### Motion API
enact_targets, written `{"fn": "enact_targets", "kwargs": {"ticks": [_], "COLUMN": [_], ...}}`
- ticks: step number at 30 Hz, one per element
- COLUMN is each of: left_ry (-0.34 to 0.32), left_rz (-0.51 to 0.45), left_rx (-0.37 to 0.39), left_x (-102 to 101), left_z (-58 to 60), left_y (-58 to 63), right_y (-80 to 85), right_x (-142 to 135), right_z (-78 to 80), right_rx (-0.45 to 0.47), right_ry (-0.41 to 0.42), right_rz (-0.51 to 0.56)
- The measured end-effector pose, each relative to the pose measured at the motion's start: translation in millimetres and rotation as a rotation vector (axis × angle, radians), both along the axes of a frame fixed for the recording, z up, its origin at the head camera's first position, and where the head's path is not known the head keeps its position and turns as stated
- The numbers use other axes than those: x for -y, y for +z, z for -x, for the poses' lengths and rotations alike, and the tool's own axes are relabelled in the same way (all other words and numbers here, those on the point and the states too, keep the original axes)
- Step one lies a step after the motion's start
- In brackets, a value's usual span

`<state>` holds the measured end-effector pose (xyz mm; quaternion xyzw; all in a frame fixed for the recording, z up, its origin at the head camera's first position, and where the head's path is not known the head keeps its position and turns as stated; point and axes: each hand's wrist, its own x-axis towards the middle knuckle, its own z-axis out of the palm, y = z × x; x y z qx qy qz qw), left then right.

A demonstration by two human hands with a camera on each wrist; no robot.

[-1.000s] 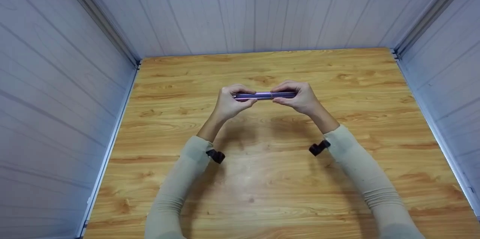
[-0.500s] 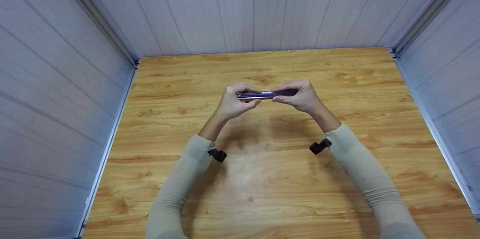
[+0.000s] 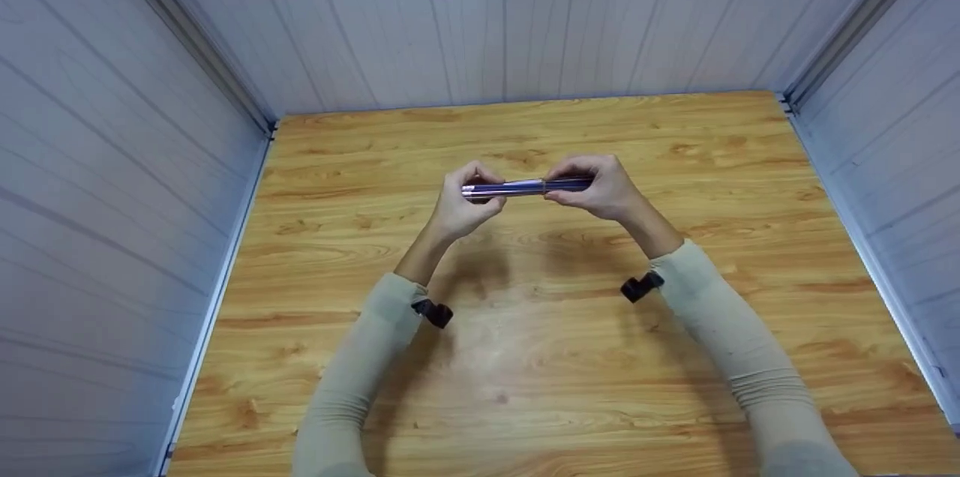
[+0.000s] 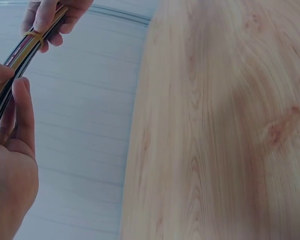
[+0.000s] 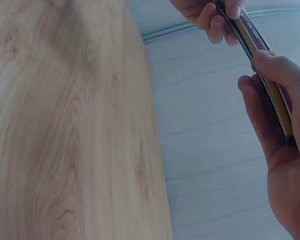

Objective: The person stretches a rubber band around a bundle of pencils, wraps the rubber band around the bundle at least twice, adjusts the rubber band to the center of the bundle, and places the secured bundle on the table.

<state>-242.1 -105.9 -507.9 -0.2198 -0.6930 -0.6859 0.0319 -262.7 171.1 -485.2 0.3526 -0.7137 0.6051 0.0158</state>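
A slim bundle of pencils [image 3: 521,187] is held level above the table, lying left to right in the head view. My left hand [image 3: 459,203] pinches its left part between thumb and fingers, and the pencil ends show beside the palm. My right hand [image 3: 604,188] grips the right part, its palm covering that end. Around the bundle runs a yellowish rubber band [image 4: 36,36], right at the right hand's fingertips. Yellow, black and dark red pencil sides show in the right wrist view, where the right thumb [image 5: 277,67] lies along the bundle by the band.
Below the hands spreads a wood-grain table [image 3: 495,372], with the hands' shadows on it. Pale panel walls stand at the back [image 3: 480,19], the left [image 3: 112,199] and the right [image 3: 892,162]. Each sleeve cuff carries a small black camera.
My left hand shifted slightly right, then back left along the bundle, and more of the bundle's left end shows now. The right hand keeps its grip almost in place.
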Motion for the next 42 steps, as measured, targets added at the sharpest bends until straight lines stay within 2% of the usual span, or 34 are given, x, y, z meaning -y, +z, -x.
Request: {"fn": "enact_targets", "kwargs": {"ticks": [5, 10, 15, 21, 31, 33, 38, 42], "left_ry": [-0.016, -0.024, 0.003, 0.006, -0.028, -0.028, -0.009, -0.017], "left_rz": [-0.052, -0.049, -0.044, -0.063, -0.064, -0.066, -0.071, -0.068], "left_rx": [-0.03, -0.058, -0.058, -0.064, 0.007, 0.003, -0.007, -0.022], "left_x": [-8, -11, -4, 1, -13, -12, -10, -10], "left_z": [-0.6, -0.4, -0.7, -1.8, -1.5, -0.7, 1.8, 1.5], "left_y": [-2.2, -3.4, -4.3, -7.0, -1.3, -2.0, -2.4, -1.5], "right_y": [2.7, 4.4, 6.1, 5.6, 9.2, 10.3, 12.3, 15.4], "right_x": [8, 10, 7, 7, 10, 8, 2, 1], "right_z": [-1.2, -1.4, -0.9, -0.5, 3.9, 4.0, 1.7, -0.8], "right_rx": [-0.105, -0.162, -0.151, -0.155, -0.296, -0.293, -0.203, -0.232], "right_ry": [0.018, 0.049, 0.065, 0.034, 0.033, 0.034, -0.024, -0.051], "right_rz": [0.003, -0.012, -0.033, -0.079, -0.092, -0.11, -0.157, -0.2]}}
